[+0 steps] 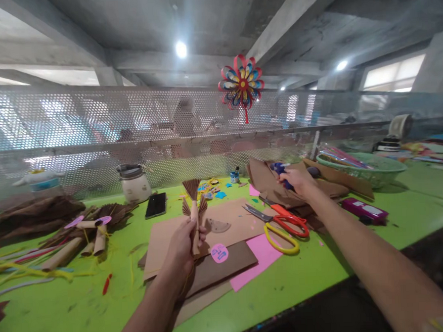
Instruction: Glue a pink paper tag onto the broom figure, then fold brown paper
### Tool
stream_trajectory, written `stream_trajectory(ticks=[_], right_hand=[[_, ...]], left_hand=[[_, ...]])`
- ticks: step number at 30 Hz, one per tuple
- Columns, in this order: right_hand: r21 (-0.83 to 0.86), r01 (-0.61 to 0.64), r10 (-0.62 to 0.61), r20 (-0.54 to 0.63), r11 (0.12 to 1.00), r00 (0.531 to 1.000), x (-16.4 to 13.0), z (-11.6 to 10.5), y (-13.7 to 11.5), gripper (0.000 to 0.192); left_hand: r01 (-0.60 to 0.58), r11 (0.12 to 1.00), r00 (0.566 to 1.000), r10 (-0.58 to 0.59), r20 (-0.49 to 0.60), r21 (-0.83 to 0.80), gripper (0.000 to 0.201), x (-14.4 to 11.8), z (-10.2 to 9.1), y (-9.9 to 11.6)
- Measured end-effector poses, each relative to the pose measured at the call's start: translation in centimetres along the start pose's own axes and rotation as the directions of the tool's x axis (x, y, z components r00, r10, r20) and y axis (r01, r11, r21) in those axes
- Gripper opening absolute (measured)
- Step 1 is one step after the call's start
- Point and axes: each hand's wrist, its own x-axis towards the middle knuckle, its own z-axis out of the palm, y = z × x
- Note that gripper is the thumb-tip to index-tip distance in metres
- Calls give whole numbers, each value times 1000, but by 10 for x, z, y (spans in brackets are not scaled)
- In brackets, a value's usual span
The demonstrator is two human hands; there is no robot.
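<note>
Head: scissors (280, 222) between both hands

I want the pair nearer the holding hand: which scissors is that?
The yellow-handled scissors; the orange-handled pair lies just beyond, farther from the left hand.

Two pairs of scissors lie on the table (323, 274): one orange-handled (283, 217) and one yellow-handled (280, 237). One phone (155, 205), one white jar (135, 184), one green basket (366, 171), one paper pinwheel (241, 84) and one purple case (364, 209) are in view. Three ceiling lights show.
</note>
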Motion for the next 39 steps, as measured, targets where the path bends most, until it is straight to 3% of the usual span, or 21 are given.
stream_trajectory(ticks=[3,5,6,10,12,14,20,28,35,39], right_hand=[[207,88,-115,120,974,986,-19,3,-28,26],[510,53,-220,273,858,936,-38,12,-48,30],[561,13,-247,344,828,906,-49,17,-57,32],[599,-7,-319,435,800,842,-94,40,-79,40],[553,-9,-355,548,833,758,-111,48,-84,41],[506,9,-354,591,863,724,-122,52,-86,42],[532,-26,-321,548,846,772,-129,52,-85,43],[672,-185,-349,576,717,739,-132,60,-80,36],[680,-186,-354,572,709,740,-133,64,-82,37],[657,-223,-310,592,720,744,-134,70,-80,40]], left_hand=[[22,1000,1000,-21,14,-18,11,-2,1,-3],[40,999,999,-39,17,-33,12,-2,0,-5],[37,998,999,-37,5,-41,11,-2,-1,-6],[-13,1000,999,13,30,-9,9,-2,-1,-9],[-29,999,998,28,63,16,10,-5,1,-11],[-38,999,993,35,116,23,12,-9,5,-13],[-97,993,984,85,154,71,7,-18,11,-8],[-127,992,963,123,238,0,9,-21,15,-8],[-131,991,953,118,278,26,8,-22,17,-11],[-90,995,971,79,226,38,6,-24,18,-8]])
